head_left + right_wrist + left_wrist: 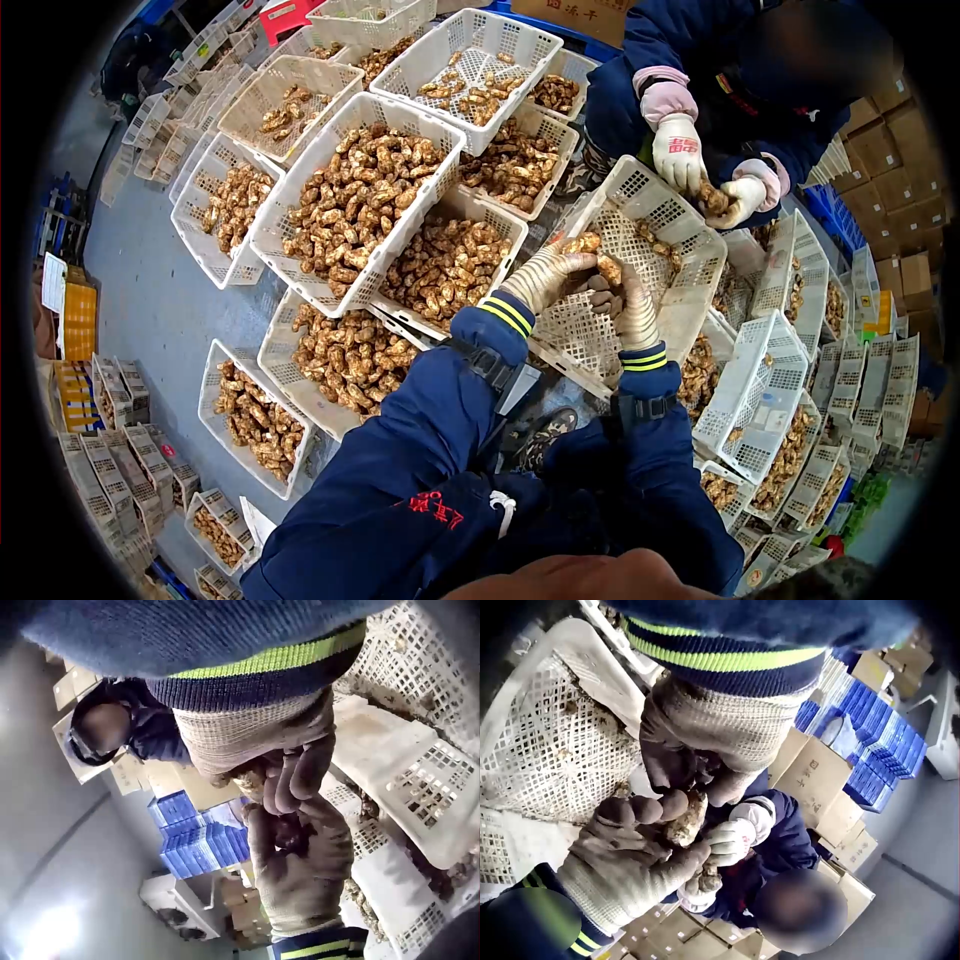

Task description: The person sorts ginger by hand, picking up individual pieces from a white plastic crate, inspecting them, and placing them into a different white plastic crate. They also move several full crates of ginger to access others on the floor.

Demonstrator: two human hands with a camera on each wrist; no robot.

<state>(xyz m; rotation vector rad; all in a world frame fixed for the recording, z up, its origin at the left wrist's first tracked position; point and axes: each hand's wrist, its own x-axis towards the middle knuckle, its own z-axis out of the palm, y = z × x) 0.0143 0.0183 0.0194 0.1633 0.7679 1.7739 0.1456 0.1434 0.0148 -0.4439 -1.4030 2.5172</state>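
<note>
Both my hands wear knit work gloves and meet over a tilted white mesh crate (668, 300). My left hand (545, 276) curls round a brown mushroom-like piece (584, 243) at the crate's upper edge. My right hand (634, 312) sits just beside it, fingers bent round a piece (608, 269) between the two hands. In the left wrist view the left glove (705, 735) and the right glove (622, 862) both grip one pale brown piece (686, 821). In the right wrist view the right fingers (292, 776) curl against the left glove (304, 862); the piece is mostly hidden there.
Several white crates full of brown pieces (355, 200) fill the floor to the left and ahead. Another person in white gloves (680, 150) holds a piece (712, 197) at the crate's far side. Empty crates (760, 390) stack at right, with cardboard boxes (890, 150) behind them.
</note>
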